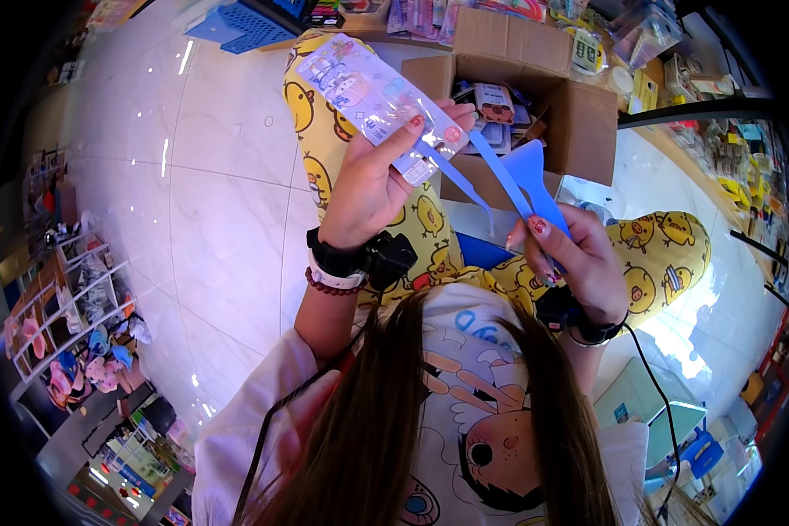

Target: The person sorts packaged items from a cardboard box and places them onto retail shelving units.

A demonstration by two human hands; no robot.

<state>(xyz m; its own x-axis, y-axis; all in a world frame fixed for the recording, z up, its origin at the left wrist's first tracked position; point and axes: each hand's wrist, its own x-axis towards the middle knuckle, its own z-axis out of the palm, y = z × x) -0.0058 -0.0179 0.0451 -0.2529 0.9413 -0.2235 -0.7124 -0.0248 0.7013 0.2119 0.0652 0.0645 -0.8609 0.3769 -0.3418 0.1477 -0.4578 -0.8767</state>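
Note:
My left hand (pixel 375 171) grips a flat, clear-wrapped lilac package (pixel 381 98) with cartoon figures and writing, its thumb across the front. A small white sticker (pixel 419 169) with print sits at the package's near end. My right hand (pixel 575 250) pinches a long, bent blue strip (pixel 531 172) of thin, flexible material, which I cannot identify more exactly. One length runs up to the fingers of my left hand; a narrow curled end (pixel 463 181) hangs beside the package. Both hands are above my lap, over yellow chick-patterned trousers (pixel 429 214).
An open cardboard box (pixel 588 131) holding several small packaged goods (pixel 494 102) stands beyond my hands. Behind it are shelves of packaged goods (pixel 421 16). A blue perforated basket (pixel 263 29) is at upper left, a white wire rack (pixel 72 296) at far left. A black cable (pixel 661 388) trails at right.

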